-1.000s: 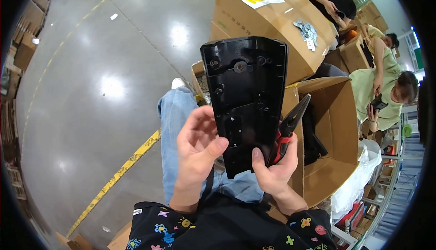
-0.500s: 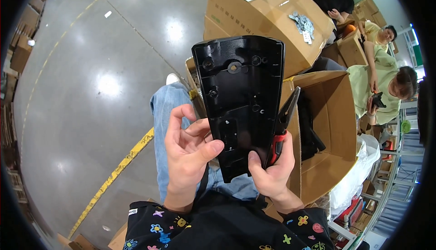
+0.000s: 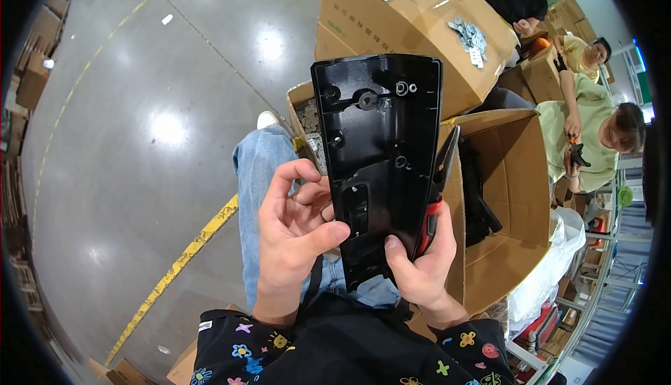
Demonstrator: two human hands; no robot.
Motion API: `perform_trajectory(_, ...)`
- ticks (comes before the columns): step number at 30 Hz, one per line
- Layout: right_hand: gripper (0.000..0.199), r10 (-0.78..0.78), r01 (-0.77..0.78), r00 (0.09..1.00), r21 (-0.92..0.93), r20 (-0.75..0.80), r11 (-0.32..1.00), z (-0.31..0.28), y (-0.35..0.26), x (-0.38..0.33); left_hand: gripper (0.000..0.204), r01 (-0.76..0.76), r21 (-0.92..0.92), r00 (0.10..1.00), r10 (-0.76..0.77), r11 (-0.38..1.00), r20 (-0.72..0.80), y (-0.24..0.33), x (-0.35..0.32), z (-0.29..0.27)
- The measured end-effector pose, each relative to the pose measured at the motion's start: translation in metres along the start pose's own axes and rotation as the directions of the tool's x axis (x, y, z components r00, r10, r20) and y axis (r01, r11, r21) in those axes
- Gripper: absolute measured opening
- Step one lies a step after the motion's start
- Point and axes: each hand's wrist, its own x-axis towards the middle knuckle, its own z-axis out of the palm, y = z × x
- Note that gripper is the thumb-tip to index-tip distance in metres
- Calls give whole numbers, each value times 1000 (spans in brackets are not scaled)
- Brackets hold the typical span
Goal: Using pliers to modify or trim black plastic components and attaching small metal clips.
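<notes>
A long black plastic cover (image 3: pixel 381 140), wider at its far end, stands tilted up before me with its hollow inner side showing. Screw posts and a rectangular recess show on that side. My right hand (image 3: pixel 426 266) grips its lower right edge, thumb on the inner face. The same hand also holds pliers (image 3: pixel 442 165) with red handles; their dark jaws point away alongside the cover, partly hidden behind it. My left hand (image 3: pixel 297 224) holds the lower left edge between thumb and curled fingers, some of them hidden behind the cover.
An open carton (image 3: pixel 507 203) with black parts stands at my right. Small grey metal pieces (image 3: pixel 468 35) lie on a large carton (image 3: pixel 391 28) ahead. Another box (image 3: pixel 305 116) of metal pieces is beyond my knee. Several people sit at the right; one (image 3: pixel 594 126) handles a dark part.
The cover has turned slightly and shifted a little right, with both hands following it. More of the box of metal pieces behind it now shows.
</notes>
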Motion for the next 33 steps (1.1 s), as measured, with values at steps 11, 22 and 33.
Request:
perform_trajectory(11,58,-45,45,999,-3,-17,999,2,7,8,59,-13,183,1000,10,983,16,-2,9,-13)
perform_trajectory(22,60,101,-89,993,176,-62,980,1,37,50,66,131,291,990,-140,948,9,-31,37,-37)
perform_trajectory(33,48,152,-253,736,-60,-660,966,-96,142,354,40,308,442,951,-262,842,-164,-69,73,-110)
